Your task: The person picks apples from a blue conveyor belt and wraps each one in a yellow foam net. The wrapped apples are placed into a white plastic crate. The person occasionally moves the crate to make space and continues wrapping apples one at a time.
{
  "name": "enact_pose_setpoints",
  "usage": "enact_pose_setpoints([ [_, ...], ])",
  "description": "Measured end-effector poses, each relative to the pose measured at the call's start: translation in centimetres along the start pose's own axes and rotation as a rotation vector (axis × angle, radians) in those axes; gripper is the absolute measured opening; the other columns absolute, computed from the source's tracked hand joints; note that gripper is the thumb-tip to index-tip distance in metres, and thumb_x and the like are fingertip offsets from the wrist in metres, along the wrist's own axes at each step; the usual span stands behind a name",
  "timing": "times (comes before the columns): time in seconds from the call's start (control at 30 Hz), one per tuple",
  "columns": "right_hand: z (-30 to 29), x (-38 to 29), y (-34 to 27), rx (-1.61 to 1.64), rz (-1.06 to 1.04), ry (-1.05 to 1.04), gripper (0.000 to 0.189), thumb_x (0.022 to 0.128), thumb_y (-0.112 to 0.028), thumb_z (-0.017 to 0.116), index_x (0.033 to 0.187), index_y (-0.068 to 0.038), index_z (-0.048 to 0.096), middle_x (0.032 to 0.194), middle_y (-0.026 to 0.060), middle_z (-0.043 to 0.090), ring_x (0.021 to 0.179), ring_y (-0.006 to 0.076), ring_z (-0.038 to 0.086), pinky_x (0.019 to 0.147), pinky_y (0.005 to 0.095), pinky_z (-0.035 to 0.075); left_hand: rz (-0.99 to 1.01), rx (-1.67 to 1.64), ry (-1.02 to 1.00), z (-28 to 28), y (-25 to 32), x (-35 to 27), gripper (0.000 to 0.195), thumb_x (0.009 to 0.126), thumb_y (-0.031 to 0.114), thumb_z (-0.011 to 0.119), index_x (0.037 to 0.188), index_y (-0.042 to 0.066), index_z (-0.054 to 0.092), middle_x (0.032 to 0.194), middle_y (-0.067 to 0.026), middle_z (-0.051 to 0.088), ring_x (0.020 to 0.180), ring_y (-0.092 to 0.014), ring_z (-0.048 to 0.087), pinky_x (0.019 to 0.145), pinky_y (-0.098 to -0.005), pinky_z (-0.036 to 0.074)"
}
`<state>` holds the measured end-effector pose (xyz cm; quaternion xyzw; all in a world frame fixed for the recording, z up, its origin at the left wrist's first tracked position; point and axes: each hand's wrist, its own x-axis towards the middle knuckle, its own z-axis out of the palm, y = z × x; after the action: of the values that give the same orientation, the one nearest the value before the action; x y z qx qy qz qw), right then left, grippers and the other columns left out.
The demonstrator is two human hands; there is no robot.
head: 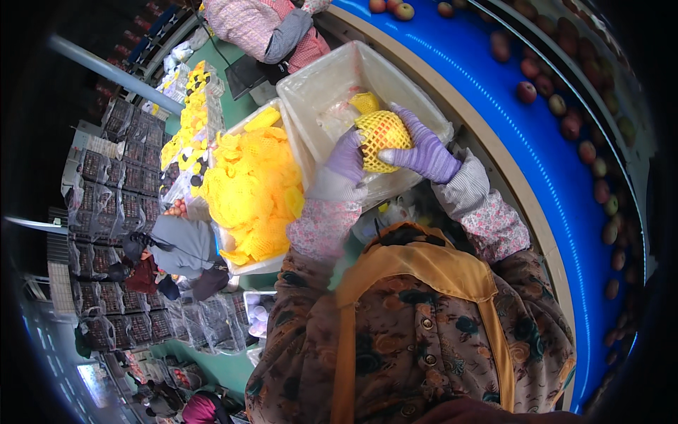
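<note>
Both my hands wear purple knit gloves and hold one apple (386, 139) covered by a yellow foam mesh net. My left hand (347, 156) grips its left side, with the fingers partly hidden behind the fruit. On the right side, my right hand (424, 148) has its thumb across the front of the net and its fingers around the far side. The apple is above a white plastic crate (312, 79) with a clear liner. Inside that crate lies another yellow mesh-covered item (365, 102), partly hidden behind the held apple.
A white bin beside the crate is heaped with yellow foam nets (249, 191). To the right curves a blue conveyor belt (508, 143) carrying apples (572, 126). One co-worker (275, 32) stands beyond the crate, another (183, 246) at the left. Stacked crates (122, 206) fill the far left.
</note>
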<state>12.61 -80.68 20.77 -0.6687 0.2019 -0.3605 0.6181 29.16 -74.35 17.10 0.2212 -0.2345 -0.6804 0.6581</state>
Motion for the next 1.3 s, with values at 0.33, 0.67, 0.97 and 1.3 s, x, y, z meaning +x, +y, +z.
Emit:
enact_pose_setpoints([
  [0.33,1.3,-0.4,1.2,-0.440,-0.503,0.083,0.086,0.057,-0.010,0.081,0.129,-0.002,0.034,0.120,0.0122,0.045,0.113,0.0240,0.045,0.097,0.0330,0.038,0.035,-0.133,0.119,4.0,-0.3,-1.0,0.066,0.090,0.055,0.034,0.136,0.008,0.028,0.134,-0.0163,0.037,0.121,-0.030,0.040,0.102,-0.0439,0.035],
  [0.67,1.1,0.2,0.2,0.487,0.225,0.129,0.067,0.076,-0.019,0.071,0.131,-0.001,0.035,0.124,0.0130,0.045,0.114,0.0202,0.045,0.097,0.0305,0.038,0.336,0.046,0.407,2.1,0.0,-1.7,0.046,0.092,0.034,0.042,0.126,0.003,0.043,0.119,-0.0170,0.051,0.106,-0.029,0.053,0.092,-0.0387,0.045],
  [0.97,4.2,1.2,0.9,0.284,0.141,-0.248,0.079,0.067,-0.014,0.078,0.131,0.001,0.033,0.121,0.0123,0.049,0.110,0.0197,0.049,0.093,0.0305,0.043,0.669,0.619,0.381,1.8,-0.2,-3.6,0.023,0.090,0.020,0.049,0.104,0.002,0.056,0.102,-0.0084,0.059,0.096,-0.017,0.055,0.089,-0.0289,0.043],
  [1.3,5.2,0.8,4.1,0.556,0.476,-0.397,0.068,0.072,-0.021,0.073,0.126,0.004,0.040,0.117,0.0134,0.055,0.108,0.0210,0.055,0.096,0.0330,0.043,0.750,1.284,0.496,-3.9,2.5,-11.4,0.043,0.086,0.024,0.058,0.122,0.003,0.045,0.122,-0.0115,0.044,0.108,-0.019,0.048,0.091,-0.0316,0.042],
])
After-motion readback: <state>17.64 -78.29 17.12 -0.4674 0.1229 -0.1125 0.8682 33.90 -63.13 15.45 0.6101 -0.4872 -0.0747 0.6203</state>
